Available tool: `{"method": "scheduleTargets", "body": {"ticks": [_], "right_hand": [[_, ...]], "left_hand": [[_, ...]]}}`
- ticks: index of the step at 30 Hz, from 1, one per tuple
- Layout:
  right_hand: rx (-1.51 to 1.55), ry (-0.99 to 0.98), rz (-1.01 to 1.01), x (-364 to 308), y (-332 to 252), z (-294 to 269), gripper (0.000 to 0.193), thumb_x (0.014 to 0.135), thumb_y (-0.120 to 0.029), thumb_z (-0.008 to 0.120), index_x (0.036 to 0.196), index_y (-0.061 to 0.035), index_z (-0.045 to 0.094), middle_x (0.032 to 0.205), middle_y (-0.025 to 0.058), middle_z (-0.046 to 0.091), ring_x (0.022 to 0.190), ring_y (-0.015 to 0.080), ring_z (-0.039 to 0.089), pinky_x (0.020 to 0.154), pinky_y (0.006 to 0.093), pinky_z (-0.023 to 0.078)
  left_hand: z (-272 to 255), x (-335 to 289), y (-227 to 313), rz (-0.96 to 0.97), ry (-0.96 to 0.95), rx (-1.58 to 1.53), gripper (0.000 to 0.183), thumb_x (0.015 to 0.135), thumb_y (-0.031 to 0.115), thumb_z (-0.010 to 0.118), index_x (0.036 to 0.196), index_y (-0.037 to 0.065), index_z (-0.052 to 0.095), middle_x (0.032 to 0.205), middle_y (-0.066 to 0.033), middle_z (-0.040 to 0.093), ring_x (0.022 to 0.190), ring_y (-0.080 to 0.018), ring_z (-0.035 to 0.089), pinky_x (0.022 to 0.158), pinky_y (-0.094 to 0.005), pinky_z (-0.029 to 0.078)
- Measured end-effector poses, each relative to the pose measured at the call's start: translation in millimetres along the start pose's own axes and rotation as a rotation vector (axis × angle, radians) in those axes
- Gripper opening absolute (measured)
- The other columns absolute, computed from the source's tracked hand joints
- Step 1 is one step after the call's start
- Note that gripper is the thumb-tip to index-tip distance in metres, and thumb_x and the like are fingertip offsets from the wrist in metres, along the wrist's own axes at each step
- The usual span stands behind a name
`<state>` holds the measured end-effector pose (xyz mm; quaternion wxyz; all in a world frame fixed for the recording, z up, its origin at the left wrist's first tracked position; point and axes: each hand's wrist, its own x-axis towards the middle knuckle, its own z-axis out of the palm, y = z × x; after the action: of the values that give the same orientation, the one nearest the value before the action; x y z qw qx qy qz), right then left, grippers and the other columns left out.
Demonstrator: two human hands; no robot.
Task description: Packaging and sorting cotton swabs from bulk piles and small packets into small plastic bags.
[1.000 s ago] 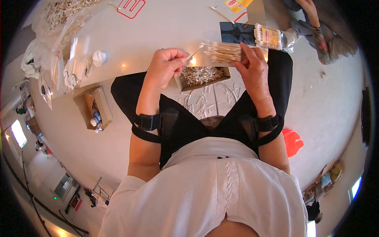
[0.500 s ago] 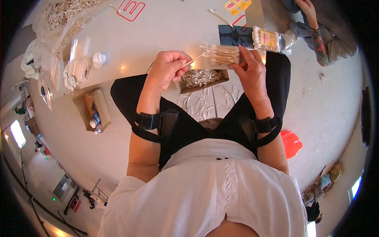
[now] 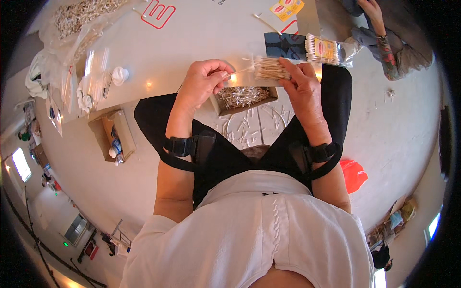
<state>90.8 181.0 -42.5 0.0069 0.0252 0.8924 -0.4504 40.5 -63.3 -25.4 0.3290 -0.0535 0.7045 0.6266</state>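
Observation:
My left hand [image 3: 204,86] pinches the end of a cotton swab [image 3: 240,72] between thumb and fingers. The swab's tip reaches to the left end of a flat bundle of cotton swabs [image 3: 270,68]; whether they touch I cannot tell. My right hand [image 3: 303,86] grips this bundle by its right end, thumb below and fingers above. The bundle seems to be in a clear wrapper. Under my hands, at the table's edge, an open cardboard box [image 3: 249,108] holds many loose swabs. A packed bag of swabs [image 3: 322,49] with a yellow label lies beyond my right hand.
A black sheet [image 3: 283,45] and yellow cards [image 3: 287,8] lie on the white table [image 3: 192,38]. At left are a big plastic bag of swabs [image 3: 79,19] and clear sleeves [image 3: 96,72]. Another cardboard box [image 3: 103,137] stands on the floor. A person's hand [image 3: 374,14] shows top right.
My right hand and the bundle have shifted slightly left. The swab in my left hand has tilted flatter, its tip now nearer the bundle's end.

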Motion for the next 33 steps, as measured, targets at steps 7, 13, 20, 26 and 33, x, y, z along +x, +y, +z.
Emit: {"method": "scheduleTargets", "body": {"ticks": [7, 13, 20, 26, 33], "right_hand": [[-0.067, 0.009, -0.064, 3, -5, -1, 0.035, 0.074, -0.004, 0.066, 0.109, -0.0083, 0.062, 0.081, 0.0126, 0.051, 0.07, 0.0285, 0.057, 0.063, 0.0359, 0.048], [-0.041, 0.044, -0.066, 2, -1, 1, 0.026, 0.08, -0.007, 0.063, 0.106, -0.0072, 0.063, 0.08, 0.0132, 0.051, 0.069, 0.0289, 0.057, 0.062, 0.0362, 0.048], [-0.043, 0.063, -0.079, 5, -1, 2, 0.026, 0.079, -0.007, 0.063, 0.105, -0.0073, 0.064, 0.079, 0.0134, 0.051, 0.069, 0.0297, 0.057, 0.061, 0.037, 0.047], [-0.053, 0.092, -0.104, 5, -2, 0, 0.026, 0.078, -0.006, 0.064, 0.104, -0.0061, 0.064, 0.079, 0.0142, 0.052, 0.07, 0.0308, 0.057, 0.061, 0.0382, 0.048], [-0.041, 0.095, -0.061, 2, -7, 0, 0.029, 0.077, -0.004, 0.063, 0.106, -0.0037, 0.062, 0.079, 0.0152, 0.051, 0.071, 0.0314, 0.058, 0.063, 0.0387, 0.048]], "left_hand": [[2, 4, -3, 0.083, 0.003, 0.04, 0.01, 0.086, 0.003, 0.055, 0.091, 0.0, 0.064, 0.069, 0.0004, 0.057, 0.059, -0.0047, 0.049, 0.052, -0.0189, 0.042], [11, 14, -1, 0.186, 0.02, 0.136, 0.007, 0.083, 0.001, 0.058, 0.088, -0.003, 0.062, 0.071, 0.0, 0.054, 0.06, -0.0066, 0.049, 0.054, -0.0223, 0.042], [24, 31, 3, 0.48, 0.084, 0.502, 0.008, 0.078, -0.002, 0.06, 0.086, 0.0, 0.058, 0.072, -0.0036, 0.055, 0.062, -0.0102, 0.053, 0.056, -0.0234, 0.045], [29, 35, 26, 0.489, 0.065, 0.563, 0.018, 0.07, 0.001, 0.066, 0.082, -0.001, 0.052, 0.074, -0.016, 0.057, 0.066, -0.0313, 0.057, 0.061, -0.036, 0.046], [24, 99, 43, 0.763, 0.295, 0.793, 0.018, 0.074, 0.004, 0.064, 0.09, 0.001, 0.056, 0.087, -0.0111, 0.058, 0.072, -0.0256, 0.06, 0.065, -0.0338, 0.049]]}}
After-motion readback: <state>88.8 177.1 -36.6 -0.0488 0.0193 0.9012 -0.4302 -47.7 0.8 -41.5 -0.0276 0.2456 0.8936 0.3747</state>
